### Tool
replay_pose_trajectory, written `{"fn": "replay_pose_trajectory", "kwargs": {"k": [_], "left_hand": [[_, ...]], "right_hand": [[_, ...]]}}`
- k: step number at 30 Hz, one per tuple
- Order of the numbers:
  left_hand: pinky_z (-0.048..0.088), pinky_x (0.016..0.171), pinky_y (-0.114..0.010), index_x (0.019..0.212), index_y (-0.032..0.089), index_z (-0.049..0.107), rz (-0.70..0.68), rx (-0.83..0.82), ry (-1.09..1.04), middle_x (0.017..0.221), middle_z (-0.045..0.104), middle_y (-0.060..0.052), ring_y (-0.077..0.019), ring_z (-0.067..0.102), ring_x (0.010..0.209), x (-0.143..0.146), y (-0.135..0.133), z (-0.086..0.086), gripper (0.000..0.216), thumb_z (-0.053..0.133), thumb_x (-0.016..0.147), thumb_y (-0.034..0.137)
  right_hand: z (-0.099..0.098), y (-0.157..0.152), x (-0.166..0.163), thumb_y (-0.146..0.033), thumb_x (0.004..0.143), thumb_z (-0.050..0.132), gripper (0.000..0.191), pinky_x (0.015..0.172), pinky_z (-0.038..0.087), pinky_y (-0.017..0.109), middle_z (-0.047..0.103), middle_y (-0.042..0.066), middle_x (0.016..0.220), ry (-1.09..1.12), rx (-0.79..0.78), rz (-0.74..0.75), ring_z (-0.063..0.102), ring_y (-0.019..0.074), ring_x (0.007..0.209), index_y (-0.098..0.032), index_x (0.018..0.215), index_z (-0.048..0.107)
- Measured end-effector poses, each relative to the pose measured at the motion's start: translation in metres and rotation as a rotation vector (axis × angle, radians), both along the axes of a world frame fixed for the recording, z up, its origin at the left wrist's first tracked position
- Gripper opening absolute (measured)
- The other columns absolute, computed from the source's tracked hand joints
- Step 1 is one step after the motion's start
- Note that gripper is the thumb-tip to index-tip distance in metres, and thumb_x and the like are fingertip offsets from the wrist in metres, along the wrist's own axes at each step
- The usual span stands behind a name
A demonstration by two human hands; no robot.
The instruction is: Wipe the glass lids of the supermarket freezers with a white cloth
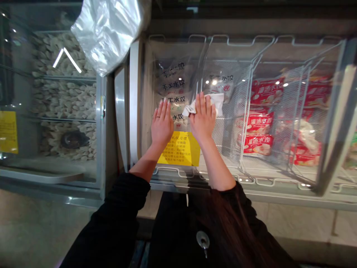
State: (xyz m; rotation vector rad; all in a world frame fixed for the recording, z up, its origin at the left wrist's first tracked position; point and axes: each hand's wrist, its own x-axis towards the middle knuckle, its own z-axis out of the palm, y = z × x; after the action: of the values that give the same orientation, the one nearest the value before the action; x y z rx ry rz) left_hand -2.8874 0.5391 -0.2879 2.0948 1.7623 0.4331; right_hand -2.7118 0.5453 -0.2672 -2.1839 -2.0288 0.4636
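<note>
My left hand [162, 124] lies flat on the glass lid [178, 50] of a chest freezer, fingers stretched out, a ring on one of them. Beneath the fingers of my right hand [205, 117] is a crumpled white cloth [218, 102], pressed against the same lid. The palm hides part of the cloth. Under the glass, between and behind my hands, lie clear bags of dumplings [173, 83] with black lettering. A yellow paper sign [181, 149] with printed text is on the lid just below my hands.
White wire dividers [249, 108] split the freezer; red dumpling packs [259, 124] fill baskets to the right. At left stands another glass-topped freezer with loose dumplings [69, 89] and a pale handle bar [41, 176]. A clear plastic bag [110, 31] hangs over the gap between the freezers.
</note>
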Motion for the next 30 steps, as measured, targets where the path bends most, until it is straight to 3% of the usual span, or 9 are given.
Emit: {"fn": "replay_pose_trajectory", "kwargs": {"k": [3, 6, 10, 13, 16, 19, 23, 26, 30], "left_hand": [[0.019, 0.138, -0.047, 0.168, 0.014, 0.037, -0.010, 0.009, -0.027, 0.176, 0.037, -0.012, -0.0209, 0.024, 0.167, -0.002, 0.001, -0.005, 0.063, 0.037, 0.106, 0.021], [0.015, 0.139, -0.046, 0.168, 0.013, 0.037, -0.013, 0.011, -0.084, 0.177, 0.036, -0.011, -0.0216, 0.023, 0.168, -0.004, 0.003, -0.010, 0.063, 0.038, 0.105, 0.020], [0.011, 0.139, -0.041, 0.170, 0.022, 0.033, 0.000, -0.022, -0.144, 0.179, 0.033, -0.002, -0.0194, 0.016, 0.169, -0.005, 0.005, -0.017, 0.064, 0.041, 0.107, 0.029], [0.010, 0.139, -0.041, 0.171, 0.024, 0.031, 0.003, -0.042, -0.154, 0.180, 0.030, 0.000, -0.0204, 0.014, 0.169, -0.004, 0.005, -0.020, 0.064, 0.042, 0.109, 0.033], [0.009, 0.139, -0.045, 0.171, 0.020, 0.029, -0.002, -0.038, -0.133, 0.181, 0.027, -0.002, -0.0215, 0.014, 0.169, -0.004, 0.006, -0.022, 0.063, 0.039, 0.109, 0.032], [0.011, 0.140, -0.045, 0.170, 0.019, 0.033, -0.015, -0.016, -0.122, 0.181, 0.027, -0.001, -0.0215, 0.015, 0.169, -0.005, 0.007, -0.025, 0.064, 0.039, 0.106, 0.027], [0.013, 0.141, -0.047, 0.170, 0.030, 0.033, -0.013, -0.004, -0.157, 0.179, 0.030, 0.006, -0.0201, 0.015, 0.169, -0.008, 0.008, -0.027, 0.065, 0.039, 0.105, 0.032], [0.012, 0.142, -0.046, 0.173, 0.040, 0.025, -0.012, -0.023, -0.170, 0.178, 0.025, 0.016, -0.0162, 0.010, 0.169, -0.008, 0.008, -0.027, 0.070, 0.037, 0.105, 0.036], [0.011, 0.143, -0.041, 0.174, 0.043, 0.019, 0.011, -0.041, -0.111, 0.175, 0.017, 0.024, -0.0110, 0.007, 0.169, -0.006, 0.009, -0.025, 0.073, 0.035, 0.103, 0.035]], "right_hand": [[0.001, -0.018, -0.011, -0.026, 0.105, 0.039, 0.070, 0.139, 0.019, 0.055, 0.026, 0.004, 0.181, 0.067, -0.011, 0.226, 0.020, 0.0294, 0.169, -0.015, 0.173, 0.030], [0.003, -0.057, 0.014, -0.029, 0.106, 0.039, 0.068, 0.138, 0.022, 0.055, 0.029, 0.002, 0.180, 0.082, -0.051, 0.302, 0.023, 0.0280, 0.168, -0.022, 0.173, 0.031], [0.000, -0.085, 0.063, -0.028, 0.106, 0.033, 0.068, 0.134, 0.027, 0.061, 0.029, 0.005, 0.180, -0.068, -0.031, 0.030, 0.025, 0.0299, 0.167, -0.022, 0.174, 0.030], [-0.005, -0.077, 0.059, -0.027, 0.106, 0.033, 0.068, 0.134, 0.025, 0.061, 0.026, 0.011, 0.180, -0.120, 0.003, -0.136, 0.022, 0.0334, 0.168, -0.015, 0.173, 0.032], [-0.006, -0.074, 0.016, -0.030, 0.106, 0.037, 0.068, 0.136, 0.020, 0.062, 0.026, 0.008, 0.180, -0.012, -0.010, 0.031, 0.019, 0.0354, 0.168, -0.018, 0.173, 0.034], [-0.004, -0.099, -0.022, -0.032, 0.106, 0.040, 0.067, 0.137, 0.020, 0.059, 0.029, 0.000, 0.180, 0.085, -0.033, 0.298, 0.020, 0.0331, 0.169, -0.024, 0.172, 0.035], [-0.003, -0.156, -0.006, -0.031, 0.106, 0.044, 0.066, 0.136, 0.028, 0.052, 0.031, 0.002, 0.179, 0.075, -0.050, 0.486, 0.027, 0.0279, 0.167, -0.022, 0.171, 0.037], [-0.007, -0.176, 0.025, -0.032, 0.105, 0.046, 0.068, 0.134, 0.029, 0.057, 0.035, 0.007, 0.178, 0.012, -0.044, 0.342, 0.029, 0.0295, 0.166, -0.020, 0.171, 0.036], [-0.012, -0.149, 0.019, -0.033, 0.106, 0.043, 0.072, 0.133, 0.026, 0.063, 0.027, 0.015, 0.180, -0.070, -0.025, 0.070, 0.022, 0.0345, 0.168, -0.009, 0.172, 0.029]]}}
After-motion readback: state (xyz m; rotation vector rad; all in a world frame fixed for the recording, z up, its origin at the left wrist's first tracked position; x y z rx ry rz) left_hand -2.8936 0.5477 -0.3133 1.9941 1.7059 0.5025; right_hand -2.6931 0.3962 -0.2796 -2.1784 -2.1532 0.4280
